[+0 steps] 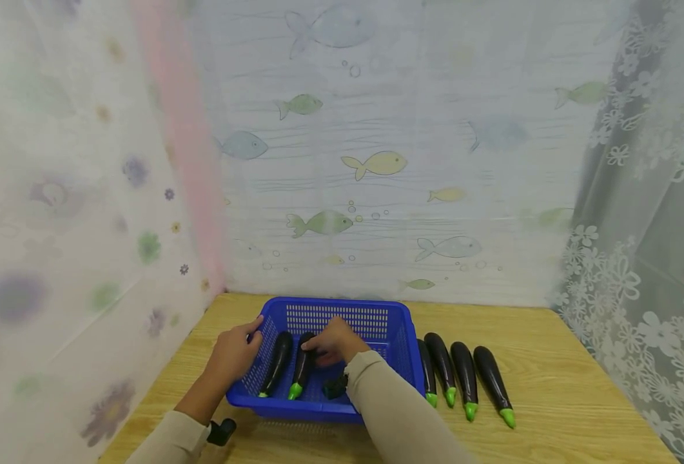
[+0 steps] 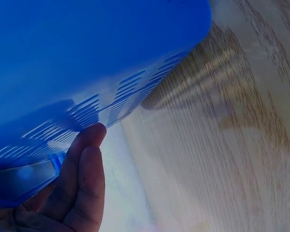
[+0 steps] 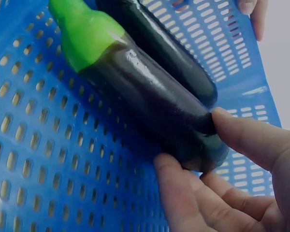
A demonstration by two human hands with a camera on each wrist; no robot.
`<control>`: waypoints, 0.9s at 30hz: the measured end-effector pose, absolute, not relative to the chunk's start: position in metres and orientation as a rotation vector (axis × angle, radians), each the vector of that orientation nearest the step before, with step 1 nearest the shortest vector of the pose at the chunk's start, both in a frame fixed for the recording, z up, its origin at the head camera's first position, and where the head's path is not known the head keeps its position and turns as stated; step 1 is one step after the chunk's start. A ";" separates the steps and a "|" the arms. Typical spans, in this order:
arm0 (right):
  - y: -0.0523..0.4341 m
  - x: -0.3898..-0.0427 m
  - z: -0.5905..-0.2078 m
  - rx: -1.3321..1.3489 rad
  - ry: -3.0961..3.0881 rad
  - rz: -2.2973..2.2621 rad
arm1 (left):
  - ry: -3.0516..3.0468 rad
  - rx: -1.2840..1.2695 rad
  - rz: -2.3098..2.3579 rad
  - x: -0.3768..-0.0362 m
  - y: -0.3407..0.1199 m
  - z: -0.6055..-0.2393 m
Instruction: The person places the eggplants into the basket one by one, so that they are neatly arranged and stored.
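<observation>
A blue plastic basket with slotted walls sits on the wooden table. My left hand holds its left rim; the left wrist view has fingers along the outside of the slotted wall. Inside the basket, my right hand pinches the rounded far end of a dark purple eggplant between thumb and fingers. This eggplant's bright green stem end points toward the near wall. To its left lies another eggplant, alongside the left wall. In the right wrist view the held eggplant is close to the basket floor.
Several more eggplants lie side by side on the table, just right of the basket, green ends toward me. Behind the table hangs a fish-patterned curtain. Flowered sheets close off the left and right sides.
</observation>
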State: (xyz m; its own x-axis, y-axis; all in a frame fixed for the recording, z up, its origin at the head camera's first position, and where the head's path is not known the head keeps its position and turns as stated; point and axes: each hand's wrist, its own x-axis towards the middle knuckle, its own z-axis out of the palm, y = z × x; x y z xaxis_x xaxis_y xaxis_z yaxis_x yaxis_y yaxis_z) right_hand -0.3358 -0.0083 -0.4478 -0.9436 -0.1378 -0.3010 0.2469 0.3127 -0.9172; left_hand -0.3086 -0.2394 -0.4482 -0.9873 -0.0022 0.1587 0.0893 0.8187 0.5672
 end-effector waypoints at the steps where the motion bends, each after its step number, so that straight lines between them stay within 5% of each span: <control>1: -0.010 -0.336 -0.448 0.102 2.256 -1.671 | -2.850 -0.070 -0.895 -0.308 -0.240 -0.448; 27: -0.021 -0.342 -0.452 0.166 2.255 -1.618 | -2.866 -0.053 -0.907 -0.307 -0.238 -0.448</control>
